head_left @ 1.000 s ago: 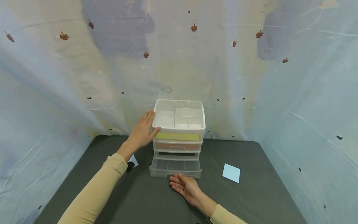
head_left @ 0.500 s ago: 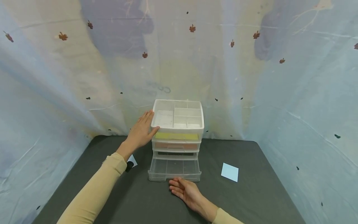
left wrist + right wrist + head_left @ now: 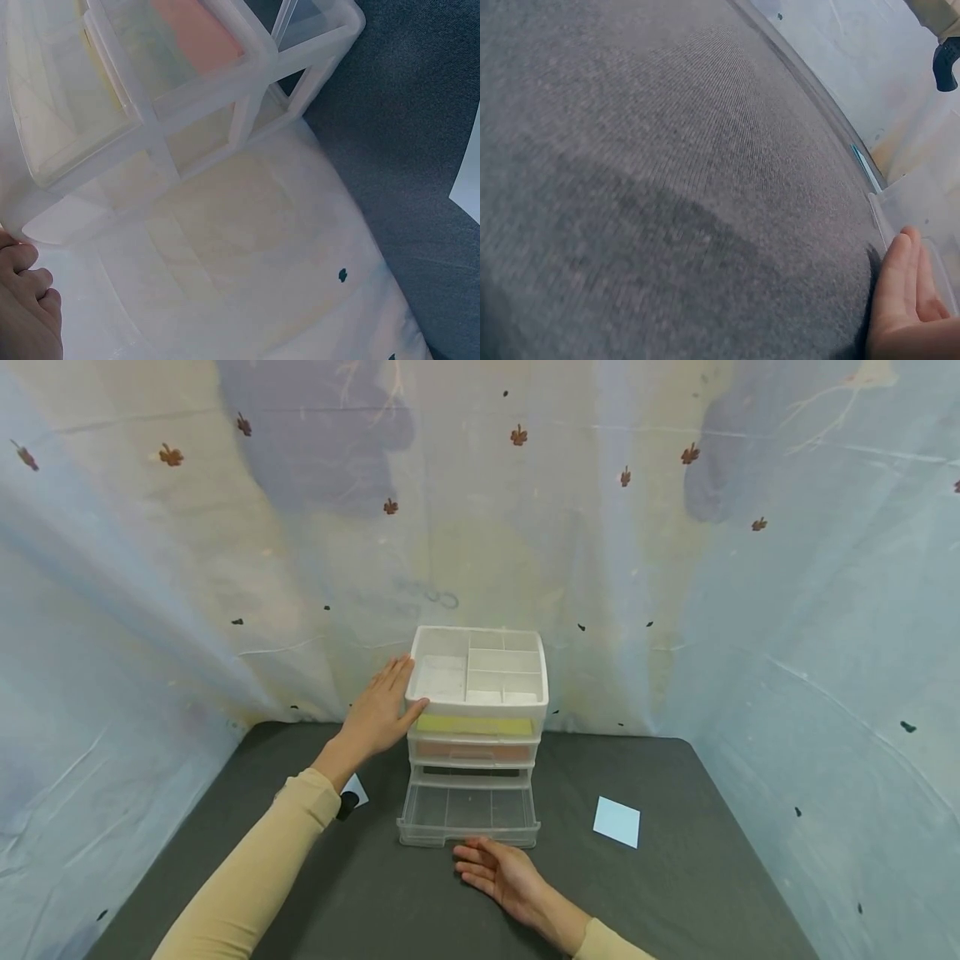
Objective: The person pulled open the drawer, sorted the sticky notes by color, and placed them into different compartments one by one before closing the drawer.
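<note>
A white plastic drawer unit (image 3: 476,707) stands on the dark cloth, its top divided into compartments. Through its upper drawers show something yellow (image 3: 474,725) and something salmon pink (image 3: 472,750). The clear bottom drawer (image 3: 468,806) is pulled well out, with dividers and nothing seen inside. My left hand (image 3: 377,710) rests against the unit's upper left side, fingers straight and thumb on the front corner. My right hand (image 3: 510,878), palm turned sideways, holds the drawer's front edge at the middle with its fingertips; the exact contact is partly hidden.
A light blue square of paper (image 3: 617,822) lies right of the unit. Another pale paper (image 3: 357,790) lies left, partly behind my left wrist. A patterned curtain (image 3: 480,527) hangs close behind the dark table (image 3: 675,877).
The bottom drawer has slid slightly farther out toward me, along with my right hand. Over the last half second almost nothing moves. My left hand stays on the unit's side.
</note>
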Demonstrator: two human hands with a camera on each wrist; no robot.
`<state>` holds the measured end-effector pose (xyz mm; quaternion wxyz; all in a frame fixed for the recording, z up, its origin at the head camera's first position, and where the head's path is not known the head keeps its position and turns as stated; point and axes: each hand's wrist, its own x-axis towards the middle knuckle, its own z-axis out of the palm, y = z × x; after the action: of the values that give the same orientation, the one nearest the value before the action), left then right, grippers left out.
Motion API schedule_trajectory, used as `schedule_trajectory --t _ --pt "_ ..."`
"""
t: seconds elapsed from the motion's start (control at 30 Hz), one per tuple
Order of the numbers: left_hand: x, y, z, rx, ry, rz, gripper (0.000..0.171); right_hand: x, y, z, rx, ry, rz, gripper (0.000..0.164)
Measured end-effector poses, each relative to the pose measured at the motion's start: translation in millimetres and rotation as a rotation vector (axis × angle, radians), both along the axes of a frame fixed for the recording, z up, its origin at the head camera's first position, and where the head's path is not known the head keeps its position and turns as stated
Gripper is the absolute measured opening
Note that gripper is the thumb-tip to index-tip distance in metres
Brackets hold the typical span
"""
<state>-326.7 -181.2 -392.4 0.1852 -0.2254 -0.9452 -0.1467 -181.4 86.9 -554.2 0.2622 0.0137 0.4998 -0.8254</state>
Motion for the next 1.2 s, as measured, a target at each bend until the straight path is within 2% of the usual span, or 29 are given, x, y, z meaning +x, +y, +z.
schedule_trajectory --t 0.3,0.77,1.2 --pt "-0.2 0 1.6 0.0 -0.011 0.008 0.08 2.3 4 5.1 0.061 0.03 0.029 0.054" --pt "-0.7 -1 0.7 0.009 -0.018 0.005 0.081 8.3 19 38.2 0.063 0.191 0.061 0.058" --pt "0.9 -1 1.8 0.002 -0.021 0.003 0.082 -6.8 57 61.3 0.17 0.33 -0.043 0.056"
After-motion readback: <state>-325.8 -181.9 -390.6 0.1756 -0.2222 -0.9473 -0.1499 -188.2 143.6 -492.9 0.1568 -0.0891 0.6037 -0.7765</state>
